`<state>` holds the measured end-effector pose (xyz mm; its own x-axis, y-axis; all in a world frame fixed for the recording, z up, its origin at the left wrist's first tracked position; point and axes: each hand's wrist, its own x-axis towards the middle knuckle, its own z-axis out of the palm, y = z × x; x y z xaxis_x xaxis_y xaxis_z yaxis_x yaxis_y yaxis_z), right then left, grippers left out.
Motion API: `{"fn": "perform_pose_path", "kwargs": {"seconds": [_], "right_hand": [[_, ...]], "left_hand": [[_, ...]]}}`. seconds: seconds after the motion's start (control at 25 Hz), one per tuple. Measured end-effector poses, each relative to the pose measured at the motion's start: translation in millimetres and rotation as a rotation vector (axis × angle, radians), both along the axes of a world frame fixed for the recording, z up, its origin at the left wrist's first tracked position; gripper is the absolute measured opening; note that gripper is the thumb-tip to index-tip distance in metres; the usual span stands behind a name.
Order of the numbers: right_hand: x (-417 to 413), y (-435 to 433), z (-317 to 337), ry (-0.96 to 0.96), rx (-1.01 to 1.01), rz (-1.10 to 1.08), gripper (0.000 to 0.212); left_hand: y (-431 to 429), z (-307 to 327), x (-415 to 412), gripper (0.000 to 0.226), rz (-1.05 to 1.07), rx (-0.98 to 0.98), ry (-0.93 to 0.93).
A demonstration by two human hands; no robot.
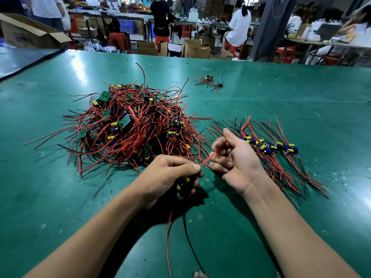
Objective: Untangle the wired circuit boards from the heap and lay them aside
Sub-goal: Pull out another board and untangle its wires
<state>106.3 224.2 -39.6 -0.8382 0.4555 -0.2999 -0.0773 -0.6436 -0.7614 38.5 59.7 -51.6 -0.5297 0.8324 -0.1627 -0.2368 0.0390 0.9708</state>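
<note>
step: one board [185, 179] is being freed; its red wire [205, 161] is stretched between both hands, just in front of the heap [132, 125].
left hand [170, 173]: closed round the board, thumb pressed on the wire. Red and black leads [170, 227] hang below it.
right hand [234, 159]: palm up, fingers curled, wire pinched at the fingertips.
heap: large, on the table [301, 87], left of centre. Most boards are judged not yet separated.
row [271, 146]: freed boards laid side by side at right, wires fanned out both ways.
cluster [209, 81]: a few more boards, well apart on the far side.
next: wire probably to be drawn clear of neighbouring strands, then the board laid beside the row. A slow pull is called for; snags are likely.
materials: thin, flexible insulated wire in red and black. Small rigid green boards carry yellow and blue cylindrical capacitors. Table is covered with a glossy, scuffed green mat.
</note>
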Motion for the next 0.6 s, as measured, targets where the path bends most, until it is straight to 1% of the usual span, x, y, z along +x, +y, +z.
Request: {"fn": "perform_pose_path", "kwargs": {"seconds": [0.08,0.16,0.24,0.28,0.32,0.36,0.4,0.44,0.48,0.52,0.6], "right_hand": [[1,-1,0,-0.013,0.048,0.027,0.066],[1,-4,-2,-0.021,0.147,0.08,0.066],[0,-7,-5,-0.067,0.301,0.12,0.079],[-1,-9,-8,-0.105,0.417,0.129,0.081],[0,-11,-10,-0.133,0.59,0.132,0.076],[0,-13,-13,-0.146,0.834,0.121,0.065],[0,-15,-16,-0.13,1.107,0.11,0.049],[2,-18,-20,-0.077,1.309,0.114,0.032],[4,-22,-22,-0.014,1.396,0.142,0.021],[6,-26,-23,0.044,1.414,0.173,0.021],[8,-33,-22,0.126,1.392,0.156,0.032]], "left_hand": [[-1,1,-1,0.022,-0.006,-0.003,0.013],[0,3,-1,0.021,0.025,0.007,0.011],[0,8,-1,0.014,0.084,0.039,0.001],[0,10,-1,0.011,0.12,0.071,0.004],[0,13,-2,0.01,0.159,0.113,0.015],[0,16,-4,0.011,0.199,0.161,0.036],[-1,19,-5,0.013,0.237,0.204,0.072],[-2,21,-7,0.016,0.268,0.237,0.125],[-2,23,-7,0.016,0.294,0.257,0.186],[-3,25,-8,0.015,0.322,0.265,0.242],[-4,28,-8,0.014,0.38,0.275,0.275]]}}
